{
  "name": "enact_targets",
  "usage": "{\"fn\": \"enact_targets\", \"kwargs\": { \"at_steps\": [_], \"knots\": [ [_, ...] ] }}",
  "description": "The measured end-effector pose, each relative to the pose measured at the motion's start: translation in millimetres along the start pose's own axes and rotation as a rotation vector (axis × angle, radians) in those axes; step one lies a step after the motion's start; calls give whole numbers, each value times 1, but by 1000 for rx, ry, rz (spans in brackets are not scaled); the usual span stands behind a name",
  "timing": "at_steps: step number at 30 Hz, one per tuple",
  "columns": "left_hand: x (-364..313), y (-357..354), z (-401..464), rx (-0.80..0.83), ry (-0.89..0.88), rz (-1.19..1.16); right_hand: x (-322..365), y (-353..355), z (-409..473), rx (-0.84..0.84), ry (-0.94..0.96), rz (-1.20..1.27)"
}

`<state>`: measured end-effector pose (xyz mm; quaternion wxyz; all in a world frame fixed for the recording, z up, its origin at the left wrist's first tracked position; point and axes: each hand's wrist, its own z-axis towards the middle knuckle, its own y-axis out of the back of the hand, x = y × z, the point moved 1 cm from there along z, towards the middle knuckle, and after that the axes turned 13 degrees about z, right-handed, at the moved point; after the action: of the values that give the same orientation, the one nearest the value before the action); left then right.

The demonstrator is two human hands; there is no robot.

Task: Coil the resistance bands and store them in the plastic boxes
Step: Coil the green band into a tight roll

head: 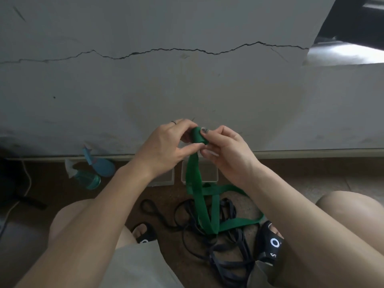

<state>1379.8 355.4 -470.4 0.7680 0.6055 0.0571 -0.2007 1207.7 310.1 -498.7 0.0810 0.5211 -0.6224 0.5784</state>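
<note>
A green resistance band [197, 183] hangs from both my hands down to the floor, its upper end rolled into a small coil between my fingers. My left hand [166, 144] pinches the coil from the left, thumb under it. My right hand [224, 150] pinches it from the right with fingertips on the roll. The band's loose loops spread over a tangle of dark blue bands [224, 246] on the floor between my feet. Two clear plastic boxes stand by the wall: one [209, 175] just behind the band, one [164, 179] partly hidden by my left wrist.
A grey cracked wall [187, 80] rises right ahead. Two blue-tinted spray bottles [91, 175] lie on the floor at the left. A dark object with a white cable [27, 179] sits far left. My knees and black sandals [270, 244] frame the bands.
</note>
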Motion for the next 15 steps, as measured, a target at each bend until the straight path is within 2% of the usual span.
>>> {"fn": "enact_targets", "kwargs": {
  "at_steps": [3, 5, 10, 15],
  "knots": [
    [3, -3, -4, 21, -7, 8, -5, 0, -5, -90, 200, -434],
    [5, -6, -5, 14, -11, 28, -7, -2, -9, -116, 248, -616],
    [9, -14, -8, -8, -64, 104, -7, -7, -10, -133, 253, -753],
    [8, -13, -8, -8, -95, 130, -4, -2, -6, -158, 198, -657]
  ]
}}
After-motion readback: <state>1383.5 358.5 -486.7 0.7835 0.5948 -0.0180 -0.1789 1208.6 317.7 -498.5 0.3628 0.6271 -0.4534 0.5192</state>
